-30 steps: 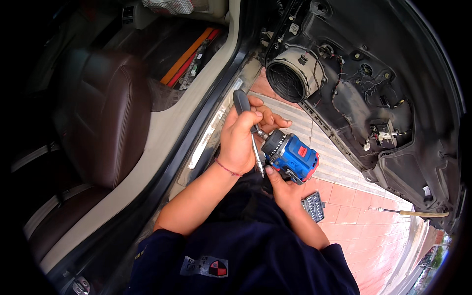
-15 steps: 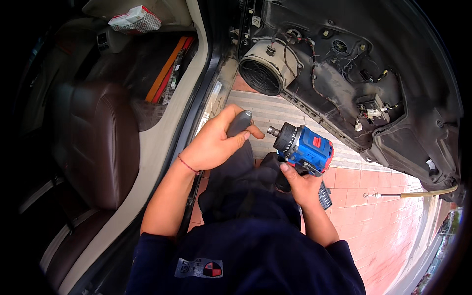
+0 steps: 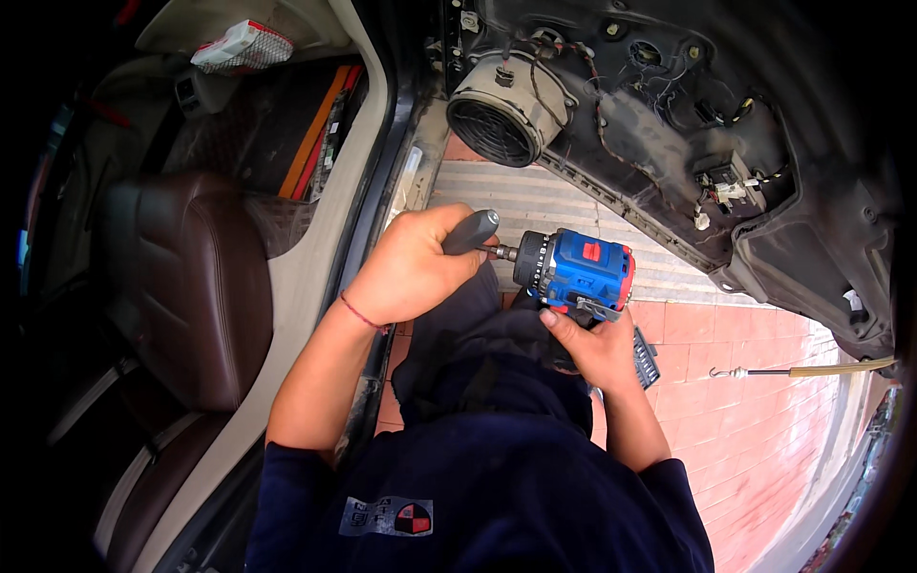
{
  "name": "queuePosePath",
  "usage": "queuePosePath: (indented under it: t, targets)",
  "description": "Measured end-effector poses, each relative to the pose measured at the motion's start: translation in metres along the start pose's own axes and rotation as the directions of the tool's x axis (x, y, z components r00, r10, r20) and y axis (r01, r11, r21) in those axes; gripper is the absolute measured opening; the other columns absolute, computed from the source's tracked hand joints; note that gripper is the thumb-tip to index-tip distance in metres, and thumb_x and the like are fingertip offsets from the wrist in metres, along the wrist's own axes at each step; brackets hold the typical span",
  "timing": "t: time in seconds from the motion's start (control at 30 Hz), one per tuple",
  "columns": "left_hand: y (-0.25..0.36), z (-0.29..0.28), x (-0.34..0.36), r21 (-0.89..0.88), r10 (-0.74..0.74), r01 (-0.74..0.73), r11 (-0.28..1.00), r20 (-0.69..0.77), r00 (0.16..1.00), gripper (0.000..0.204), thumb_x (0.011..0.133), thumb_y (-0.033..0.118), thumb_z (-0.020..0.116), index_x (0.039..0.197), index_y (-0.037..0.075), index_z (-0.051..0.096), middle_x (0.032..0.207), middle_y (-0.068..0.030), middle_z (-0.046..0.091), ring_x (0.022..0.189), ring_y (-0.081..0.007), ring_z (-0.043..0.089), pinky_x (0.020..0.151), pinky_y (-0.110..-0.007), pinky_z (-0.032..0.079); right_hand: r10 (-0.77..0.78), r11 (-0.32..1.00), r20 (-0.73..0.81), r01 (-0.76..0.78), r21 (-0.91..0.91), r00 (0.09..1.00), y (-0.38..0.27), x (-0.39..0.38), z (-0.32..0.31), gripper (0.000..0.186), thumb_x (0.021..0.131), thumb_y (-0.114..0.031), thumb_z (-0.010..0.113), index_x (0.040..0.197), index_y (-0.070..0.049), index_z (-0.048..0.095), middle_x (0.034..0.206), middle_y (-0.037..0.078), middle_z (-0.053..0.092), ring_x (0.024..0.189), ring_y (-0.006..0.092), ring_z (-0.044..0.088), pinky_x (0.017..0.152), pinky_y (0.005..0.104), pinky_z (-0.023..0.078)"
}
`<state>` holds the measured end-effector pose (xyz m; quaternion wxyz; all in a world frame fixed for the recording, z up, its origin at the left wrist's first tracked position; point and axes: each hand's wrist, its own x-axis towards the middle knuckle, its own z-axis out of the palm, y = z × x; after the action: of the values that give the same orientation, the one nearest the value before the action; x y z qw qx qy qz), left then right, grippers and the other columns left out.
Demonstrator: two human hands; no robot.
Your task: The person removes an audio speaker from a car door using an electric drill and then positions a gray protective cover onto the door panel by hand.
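Note:
My left hand [image 3: 420,263] is closed round a dark grey tool handle [image 3: 472,229], with fingers beside the drill's metal tip [image 3: 507,252]. Whether they also grip a bit there I cannot tell. My right hand [image 3: 585,344] grips a blue, black and red cordless drill [image 3: 586,263] from below, its front pointing left toward my left hand. Below and behind that hand a dark case of small pieces [image 3: 646,358] lies on the paving, partly hidden.
Right stands an open car door [image 3: 793,220] with exposed wiring, a round speaker [image 3: 501,115] and a hanging cable [image 3: 821,370]. Left are the door sill [image 3: 411,181], a brown leather seat [image 3: 205,296] and a mesh-wrapped package [image 3: 246,46]. Beneath is red paving [image 3: 712,439].
My hands parted, then came together again: the drill's tip is back at my left fingers. The drill has risen slightly since half a second ago. The view has shifted.

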<state>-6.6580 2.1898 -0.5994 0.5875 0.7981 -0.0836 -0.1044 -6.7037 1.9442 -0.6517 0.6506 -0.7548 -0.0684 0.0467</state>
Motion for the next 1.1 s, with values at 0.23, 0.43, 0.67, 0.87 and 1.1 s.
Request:
queuePosePath:
  t: [0.23, 0.43, 0.67, 0.87, 1.1]
  targets:
    - [-0.011, 0.022, 0.017, -0.167, -0.054, 0.065, 0.984, 0.07, 0.996, 0.028, 0.078, -0.01, 0.052, 0.102, -0.003, 0.064, 0.094, -0.0086, 0.069, 0.083, -0.016, 0.068, 0.075, -0.028, 0.054, -0.009, 0.997, 0.024, 0.011, -0.078, 1.0, 0.028, -0.003, -0.007, 0.031, 0.084, -0.016, 0.079, 0.109, -0.002, 0.066, 0.1, 0.006, 0.071, 0.094, 0.0158, 0.065, 0.086, 0.0319, 0.051]
    - [-0.015, 0.042, 0.025, 0.206, -0.01, 0.007, 0.979, 0.01, 1.0, 0.032, 0.079, -0.007, 0.051, 0.108, -0.002, 0.062, 0.096, -0.0117, 0.069, 0.088, -0.0166, 0.069, 0.082, -0.031, 0.053, 0.083, 0.995, 0.029, -0.084, 0.047, 0.996, 0.042, -0.001, -0.008, 0.032, 0.085, -0.019, 0.079, 0.109, -0.002, 0.067, 0.103, 0.008, 0.071, 0.097, 0.0172, 0.066, 0.088, 0.033, 0.051]
    - [-0.001, 0.032, 0.03, 0.447, 0.382, -0.314, 0.837, -0.069, 0.921, 0.046, 0.073, -0.007, 0.052, 0.117, 0.004, 0.063, 0.103, -0.0152, 0.068, 0.101, -0.0266, 0.067, 0.085, -0.034, 0.053, 0.118, 0.959, -0.131, -0.079, 0.272, 0.984, 0.054, -0.001, -0.017, 0.036, 0.083, -0.014, 0.082, 0.112, -0.001, 0.065, 0.105, 0.007, 0.07, 0.1, 0.0166, 0.063, 0.092, 0.0325, 0.049]
    - [0.0, -0.001, 0.036, 0.714, 0.457, -0.353, 0.605, 0.051, 0.888, 0.033, 0.071, -0.003, 0.059, 0.101, 0.008, 0.068, 0.087, -0.0077, 0.067, 0.08, -0.03, 0.067, 0.069, -0.037, 0.053, 0.095, 0.953, -0.119, -0.055, 0.299, 0.988, 0.026, -0.006, -0.042, 0.042, 0.081, -0.01, 0.082, 0.116, 0.001, 0.061, 0.101, 0.01, 0.07, 0.091, 0.0196, 0.069, 0.085, 0.0342, 0.056]
    - [0.0, 0.009, 0.048, 0.694, 0.485, -0.414, 0.589, 0.107, 0.868, 0.027, 0.072, -0.002, 0.062, 0.096, 0.01, 0.068, 0.08, -0.0074, 0.064, 0.075, -0.0287, 0.065, 0.064, -0.037, 0.051, 0.053, 0.968, -0.041, -0.041, 0.248, 0.998, 0.023, -0.003, -0.045, 0.043, 0.08, -0.009, 0.083, 0.116, -0.001, 0.062, 0.106, 0.007, 0.07, 0.096, 0.0163, 0.066, 0.087, 0.0322, 0.054]
